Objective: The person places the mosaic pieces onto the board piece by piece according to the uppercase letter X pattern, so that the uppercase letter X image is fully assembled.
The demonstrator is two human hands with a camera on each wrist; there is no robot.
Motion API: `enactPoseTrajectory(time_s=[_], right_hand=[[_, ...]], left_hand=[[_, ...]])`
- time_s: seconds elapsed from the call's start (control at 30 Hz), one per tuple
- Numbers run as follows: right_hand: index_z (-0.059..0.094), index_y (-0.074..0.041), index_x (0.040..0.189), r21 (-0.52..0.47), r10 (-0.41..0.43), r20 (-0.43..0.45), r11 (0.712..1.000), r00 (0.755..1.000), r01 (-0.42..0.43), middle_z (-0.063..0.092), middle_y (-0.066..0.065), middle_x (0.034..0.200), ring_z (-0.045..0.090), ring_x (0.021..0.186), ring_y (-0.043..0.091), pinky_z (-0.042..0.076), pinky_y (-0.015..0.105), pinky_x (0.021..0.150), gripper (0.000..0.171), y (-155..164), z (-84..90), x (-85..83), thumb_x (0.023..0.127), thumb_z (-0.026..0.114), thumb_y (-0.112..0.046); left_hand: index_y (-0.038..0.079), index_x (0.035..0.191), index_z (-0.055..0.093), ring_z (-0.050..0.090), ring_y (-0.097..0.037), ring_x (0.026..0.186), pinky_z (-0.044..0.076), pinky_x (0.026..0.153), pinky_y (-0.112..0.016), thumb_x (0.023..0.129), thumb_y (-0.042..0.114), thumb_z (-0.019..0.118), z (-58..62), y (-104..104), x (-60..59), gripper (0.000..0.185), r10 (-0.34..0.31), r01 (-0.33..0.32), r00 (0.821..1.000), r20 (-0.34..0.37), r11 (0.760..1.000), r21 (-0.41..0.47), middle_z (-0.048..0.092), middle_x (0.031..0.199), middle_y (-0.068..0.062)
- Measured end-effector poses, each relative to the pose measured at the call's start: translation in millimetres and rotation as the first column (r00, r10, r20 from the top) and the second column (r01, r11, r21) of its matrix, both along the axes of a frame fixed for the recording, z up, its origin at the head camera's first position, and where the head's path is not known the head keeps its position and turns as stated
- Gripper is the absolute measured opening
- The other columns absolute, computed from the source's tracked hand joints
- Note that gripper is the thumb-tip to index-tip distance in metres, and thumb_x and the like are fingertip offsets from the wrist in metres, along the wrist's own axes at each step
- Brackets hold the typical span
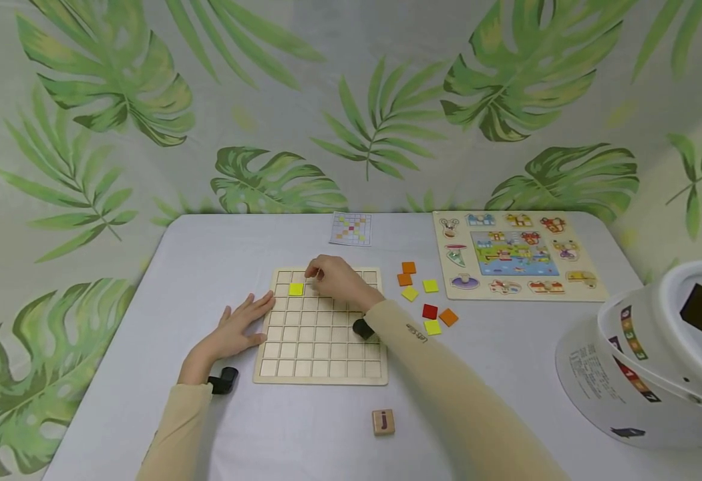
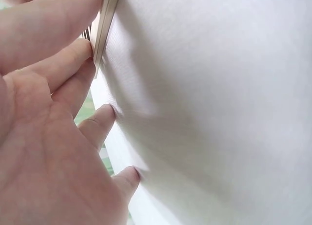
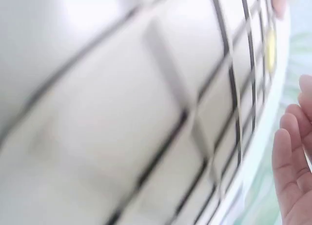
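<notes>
Only thing I could actually read was a lowercase "j" on the little wooden cube [image 1: 383,422] near the table's front edge. The print on the white tub [image 1: 645,361] was too small to read.

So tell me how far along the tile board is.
Done: one yellow tile sits in the grid board. In hand: the right hand is over the top rows, its hold unclear, while the left hand rests flat at the board's edge. Left: seven loose tiles beside the board; most cells empty.
</notes>
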State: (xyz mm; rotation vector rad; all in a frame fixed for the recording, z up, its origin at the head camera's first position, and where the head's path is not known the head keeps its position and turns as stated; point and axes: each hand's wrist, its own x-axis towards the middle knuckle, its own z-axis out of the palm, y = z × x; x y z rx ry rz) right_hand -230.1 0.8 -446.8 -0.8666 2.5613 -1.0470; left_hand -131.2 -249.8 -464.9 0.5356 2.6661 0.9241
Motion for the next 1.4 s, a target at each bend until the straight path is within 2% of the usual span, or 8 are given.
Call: enactPoseTrajectory(time_s=[0.27,0.4,0.53,0.67,0.87,1.03,1.23,1.4], right_hand=[[0.067,0.003,0.106,-0.125,-0.156,0.049,0.979,0.987,0.161,0.066,0.013,0.103,0.059,0.090,0.023,0.050,0.034,0.081,0.019,95,5.2,-2.9,0.087,0.065,0.000],[0.065,0.004,0.110,-0.115,-0.260,0.066,0.957,0.963,0.266,0.063,0.017,0.109,0.057,0.094,0.028,0.049,0.039,0.082,0.021,139,2.8,-1.9,0.089,0.061,0.001],[0.063,0.003,0.114,-0.051,-0.345,0.097,0.935,0.934,0.350,0.060,0.017,0.115,0.055,0.100,0.032,0.048,0.043,0.087,0.025,162,2.3,-2.9,0.089,0.061,0.002],[0.064,0.001,0.112,0.025,-0.374,0.103,0.927,0.922,0.374,0.060,0.016,0.114,0.054,0.103,0.032,0.046,0.044,0.092,0.026,169,-4.3,-8.7,0.087,0.061,0.005],[0.066,0.000,0.103,0.074,-0.331,0.049,0.942,0.942,0.327,0.061,0.014,0.104,0.053,0.095,0.030,0.047,0.041,0.088,0.020,170,-13.8,-18.0,0.084,0.065,0.006],[0.065,0.000,0.101,0.096,-0.308,0.019,0.948,0.951,0.305,0.060,0.013,0.099,0.052,0.091,0.028,0.047,0.039,0.085,0.017,170,-14.0,-20.2,0.084,0.066,0.004],[0.066,0.000,0.102,0.023,-0.292,0.040,0.956,0.956,0.291,0.062,0.013,0.100,0.056,0.091,0.027,0.048,0.039,0.084,0.017,164,-6.7,-14.8,0.085,0.066,0.003],[0.067,-0.002,0.100,-0.054,-0.200,0.048,0.978,0.979,0.202,0.063,0.008,0.098,0.058,0.089,0.024,0.051,0.035,0.080,0.018,140,-3.3,-5.2,0.083,0.066,0.004]], left_hand=[[0.000,0.148,0.030,0.007,-0.045,0.141,-0.009,0.101,-0.071,0.088,0.015,0.065,0.3,0,-0.6,0.070,-0.005,0.005,1.000,0.005,1.000,0.013,0.021,0.155,-0.016],[0.000,0.148,0.029,0.005,-0.044,0.141,-0.010,0.102,-0.070,0.088,0.012,0.065,-0.2,0,-0.3,0.071,-0.002,0.002,1.000,0.020,1.000,0.007,0.020,0.156,-0.016],[0.002,0.149,0.028,0.003,-0.043,0.142,-0.011,0.102,-0.069,0.088,0.011,0.065,-1.0,-1,-0.5,0.072,0.002,-0.002,1.000,0.030,1.000,0.004,0.018,0.156,-0.015],[0.001,0.149,0.028,0.004,-0.044,0.142,-0.012,0.102,-0.069,0.088,0.011,0.064,-1.1,-1,0.0,0.071,0.000,-0.001,1.000,0.025,1.000,0.016,0.019,0.156,-0.015],[0.001,0.149,0.029,0.004,-0.044,0.141,-0.012,0.102,-0.069,0.089,0.013,0.064,-0.6,0,0.5,0.071,-0.003,0.002,1.000,0.019,1.000,0.011,0.019,0.156,-0.015],[0.002,0.149,0.029,0.004,-0.044,0.141,-0.012,0.102,-0.069,0.088,0.011,0.065,-1.5,0,-0.2,0.072,-0.001,0.001,1.000,0.022,1.000,0.007,0.019,0.156,-0.015],[0.002,0.149,0.028,0.002,-0.043,0.142,-0.013,0.102,-0.068,0.088,0.010,0.064,-2.6,0,-0.5,0.072,0.000,-0.001,0.999,0.038,1.000,0.005,0.018,0.157,-0.014],[0.002,0.149,0.028,0.002,-0.044,0.142,-0.013,0.102,-0.068,0.088,0.009,0.064,-2.3,-1,-0.2,0.071,0.002,-0.003,0.999,0.033,1.000,0.010,0.018,0.157,-0.015]])
